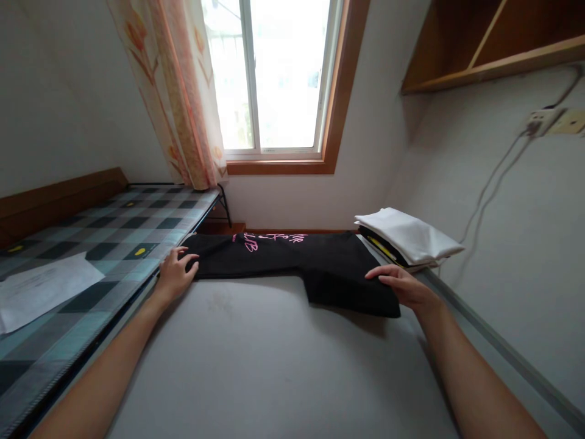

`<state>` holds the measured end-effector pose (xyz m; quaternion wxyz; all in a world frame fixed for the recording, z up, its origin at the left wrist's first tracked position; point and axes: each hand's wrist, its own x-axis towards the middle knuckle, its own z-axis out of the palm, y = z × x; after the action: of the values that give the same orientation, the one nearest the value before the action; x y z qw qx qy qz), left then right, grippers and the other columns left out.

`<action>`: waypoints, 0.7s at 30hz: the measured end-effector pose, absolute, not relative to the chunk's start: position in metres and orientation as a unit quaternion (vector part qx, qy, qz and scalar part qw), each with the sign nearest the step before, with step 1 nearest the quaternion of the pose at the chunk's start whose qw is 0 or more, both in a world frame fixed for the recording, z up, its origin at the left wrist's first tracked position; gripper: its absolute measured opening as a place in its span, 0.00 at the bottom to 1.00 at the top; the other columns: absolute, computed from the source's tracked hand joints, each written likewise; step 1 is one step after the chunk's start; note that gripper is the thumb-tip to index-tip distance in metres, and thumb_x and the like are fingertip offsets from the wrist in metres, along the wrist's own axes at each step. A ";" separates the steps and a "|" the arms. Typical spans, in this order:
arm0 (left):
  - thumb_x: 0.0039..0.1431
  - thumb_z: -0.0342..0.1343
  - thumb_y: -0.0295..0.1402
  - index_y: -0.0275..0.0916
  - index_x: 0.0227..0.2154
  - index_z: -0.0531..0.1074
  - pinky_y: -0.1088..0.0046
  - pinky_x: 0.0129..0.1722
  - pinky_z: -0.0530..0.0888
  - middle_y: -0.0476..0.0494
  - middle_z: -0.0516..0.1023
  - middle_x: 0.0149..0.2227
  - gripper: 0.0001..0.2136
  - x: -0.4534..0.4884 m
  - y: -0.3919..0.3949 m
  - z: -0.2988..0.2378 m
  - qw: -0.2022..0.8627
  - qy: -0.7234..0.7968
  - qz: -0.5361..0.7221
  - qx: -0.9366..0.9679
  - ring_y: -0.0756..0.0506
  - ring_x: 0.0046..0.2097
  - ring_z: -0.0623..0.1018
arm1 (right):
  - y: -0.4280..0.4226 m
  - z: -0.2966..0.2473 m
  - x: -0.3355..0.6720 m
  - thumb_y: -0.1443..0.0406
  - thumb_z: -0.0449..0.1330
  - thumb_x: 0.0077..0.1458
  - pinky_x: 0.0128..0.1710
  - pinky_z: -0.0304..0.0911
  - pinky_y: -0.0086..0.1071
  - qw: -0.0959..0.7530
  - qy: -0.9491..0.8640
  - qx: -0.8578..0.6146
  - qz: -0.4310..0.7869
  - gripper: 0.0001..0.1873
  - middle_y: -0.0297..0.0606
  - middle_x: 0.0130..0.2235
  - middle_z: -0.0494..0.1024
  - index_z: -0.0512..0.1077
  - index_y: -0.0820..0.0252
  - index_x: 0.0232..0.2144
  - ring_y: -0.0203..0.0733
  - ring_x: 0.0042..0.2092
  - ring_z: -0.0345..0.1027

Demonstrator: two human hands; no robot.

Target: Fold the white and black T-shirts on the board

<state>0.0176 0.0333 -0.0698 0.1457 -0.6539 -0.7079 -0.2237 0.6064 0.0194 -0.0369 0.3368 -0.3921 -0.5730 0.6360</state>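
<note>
A black T-shirt (292, 259) with pink lettering lies spread across the far part of a grey mattress (256, 360). My left hand (175, 272) rests at the shirt's left end, fingers curled onto the cloth edge. Over on the right, my right hand (402, 285) lies on the shirt's sleeve, fingers stretched flat and pressing the cloth down.
A stack of folded clothes (406, 238), white on top, sits at the mattress's far right by the wall. A checked bed (105, 238) with a white sheet of paper (41, 286) stands to the left. A window (274, 73) with a curtain (178, 91) is straight ahead, a wooden shelf (493, 42) above right.
</note>
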 end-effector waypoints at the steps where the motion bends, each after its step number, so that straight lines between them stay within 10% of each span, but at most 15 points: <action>1: 0.59 0.49 0.40 0.44 0.44 0.77 0.60 0.52 0.67 0.39 0.68 0.54 0.16 0.019 0.035 -0.073 0.124 -0.694 -0.212 -0.677 0.38 0.54 0.70 | 0.019 -0.037 0.608 0.54 0.69 0.46 0.15 0.55 0.21 0.321 -0.575 -0.385 0.646 0.21 0.28 0.18 0.69 0.78 0.62 0.38 0.28 0.17 0.60; 14: 0.62 0.45 0.42 0.44 0.50 0.73 0.59 0.54 0.64 0.41 0.71 0.56 0.19 0.017 0.039 -0.085 0.041 -0.694 -0.171 -0.699 0.39 0.55 0.71 | 0.020 -0.036 0.599 0.49 0.64 0.50 0.12 0.52 0.21 0.140 -0.631 -0.336 0.685 0.31 0.35 0.18 0.74 0.75 0.69 0.46 0.30 0.15 0.61; 21: 0.58 0.52 0.47 0.44 0.44 0.76 0.60 0.55 0.66 0.42 0.74 0.53 0.17 0.025 0.035 -0.080 -0.012 -0.576 -0.230 -0.785 0.41 0.54 0.72 | 0.014 -0.032 0.584 0.53 0.68 0.46 0.36 0.68 0.30 0.261 -0.578 -0.342 0.693 0.29 0.42 0.35 0.79 0.75 0.64 0.48 0.39 0.35 0.73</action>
<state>0.0252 0.0347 -0.0799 -0.0121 -0.7847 -0.5755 -0.2299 0.5844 0.0143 -0.0324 0.2606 -0.3424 -0.5783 0.6931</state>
